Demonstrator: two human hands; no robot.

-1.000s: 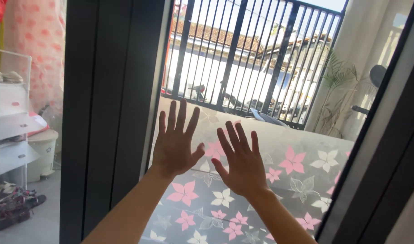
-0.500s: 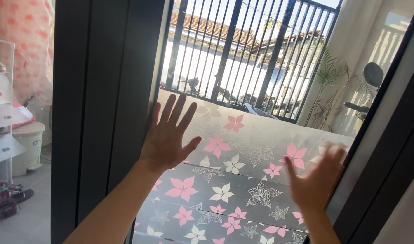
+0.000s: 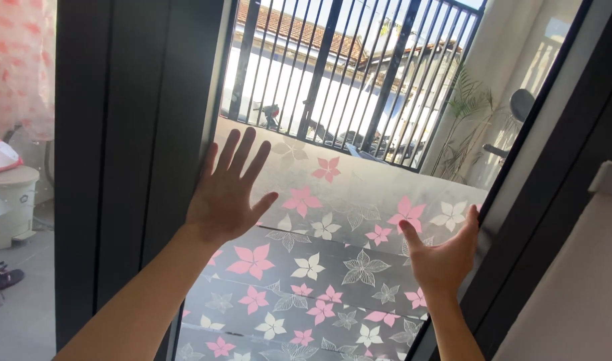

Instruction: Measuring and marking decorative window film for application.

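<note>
Window glass between dark frames: floral film (image 3: 333,261) spread under both palms. Left hand (image 3: 227,194) flat, fingers splayed, pinning upper-left edge; right hand (image 3: 445,253) open, fingertips at right frame, apparently smoothing it.

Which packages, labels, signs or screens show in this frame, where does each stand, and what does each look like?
No packages, labels, signs or display screens show.
Nearest thing: a frosted window film with pink and white flower prints, covering the lower glass between dark frames, its top edge loose.
Left hand: flat and spread on the film's upper left, by the dark door frame.
Right hand: at the film's right edge.
</note>
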